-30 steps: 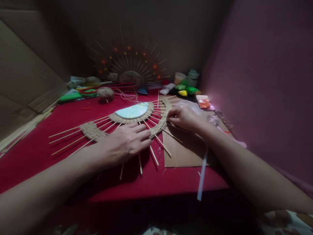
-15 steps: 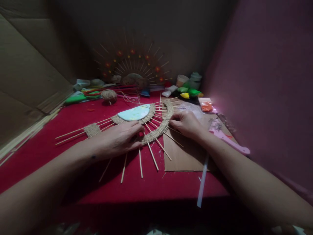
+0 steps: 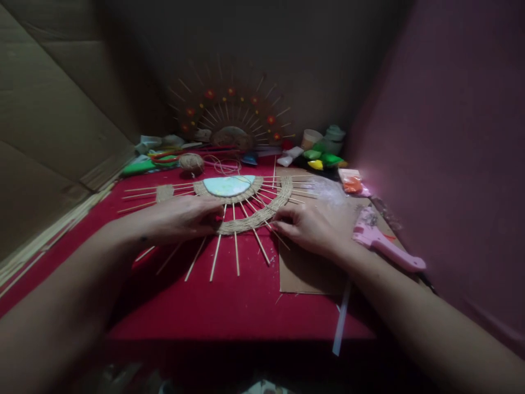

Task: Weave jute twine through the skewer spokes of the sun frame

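A half-round woven fan piece lies over the red cloth, with thin sticks [image 3: 237,254] spreading out from a pale blue half-disc [image 3: 229,185] edged in twine. An outer twine band [image 3: 250,222] is woven across the sticks. My left hand [image 3: 191,216] is closed on the left part of this band, its fingertips partly hidden. On the right, my right hand [image 3: 305,223] pinches the band's outer edge and a stick beside it. Past my left hand, another short woven patch [image 3: 164,192] sits on the leftmost sticks.
A ball of twine [image 3: 191,163] and orange-handled scissors [image 3: 164,158] lie behind. Cardboard [image 3: 301,276] and a pink glue gun [image 3: 381,243] with a clear glue stick [image 3: 340,323] are at right. Coloured clay packets [image 3: 328,158] and a flowered stick fan [image 3: 231,109] stand at the back.
The woven fan has turned and levelled, its left sticks swinging up and away from me. My right hand has slid down along the band's outer edge; my left hand has shifted farther back.
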Tool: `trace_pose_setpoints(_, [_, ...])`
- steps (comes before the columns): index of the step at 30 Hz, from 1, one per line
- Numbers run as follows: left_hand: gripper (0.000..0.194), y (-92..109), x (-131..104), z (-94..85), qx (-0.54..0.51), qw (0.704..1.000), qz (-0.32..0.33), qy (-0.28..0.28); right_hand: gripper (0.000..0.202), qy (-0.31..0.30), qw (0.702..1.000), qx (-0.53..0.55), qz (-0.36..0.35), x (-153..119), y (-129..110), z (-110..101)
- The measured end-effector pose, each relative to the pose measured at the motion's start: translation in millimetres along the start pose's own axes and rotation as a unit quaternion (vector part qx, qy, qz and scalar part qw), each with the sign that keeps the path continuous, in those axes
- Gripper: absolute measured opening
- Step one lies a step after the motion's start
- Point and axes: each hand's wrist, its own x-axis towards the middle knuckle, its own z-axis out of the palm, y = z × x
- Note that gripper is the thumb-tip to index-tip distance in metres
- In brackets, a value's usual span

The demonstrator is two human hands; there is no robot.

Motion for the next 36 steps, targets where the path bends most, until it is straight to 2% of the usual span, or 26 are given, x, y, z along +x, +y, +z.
trace_pose_setpoints(3, [0.012,-6,0,-3.3,-0.005,1.0,-0.009,-0.012,0.017,-0.012,1.0,-0.021,-0.006,-1,-1,2])
trace_pose_setpoints(7, [0.02,0,-1,-8.0,-0.017,0.998,-0.044,-0.031,0.016,-0.016,1.0,-0.017,0.004,1,2,4])
trace_pose_setpoints(11, [0.023,14,2,-6.6,-0.004,0.998,-0.066,0.007,0.014,0.01,1.0,-0.011,0.011,2,4,7])
trace_pose_setpoints(16, [0.027,35,21,1.4,0.017,0.996,-0.011,0.085,0.016,0.036,0.999,-0.021,0.015,3,4,11])
trace_pose_setpoints(20, [0.025,44,42,6.7,0.013,0.996,0.035,0.078,0.02,0.048,0.998,-0.037,0.011,3,5,14])
trace_pose_setpoints(24, [0.022,44,56,15.6,0.003,0.999,-0.008,0.043,0.02,0.039,0.996,-0.07,0.032,2,4,16])
trace_pose_setpoints(29, [0.023,46,56,27.3,-0.057,0.995,-0.046,0.068,0.02,0.016,0.996,-0.078,0.036,1,2,10])
trace_pose_setpoints(32, [0.024,49,56,27.7,-0.079,0.991,-0.088,0.07,0.017,-0.002,0.998,-0.065,0.018,0,5,4])
trace_pose_setpoints(36, [0.024,54,59,23.9,-0.088,0.987,-0.131,0.041,0.017,-0.025,1.0,-0.012,0.009,-3,13,1])
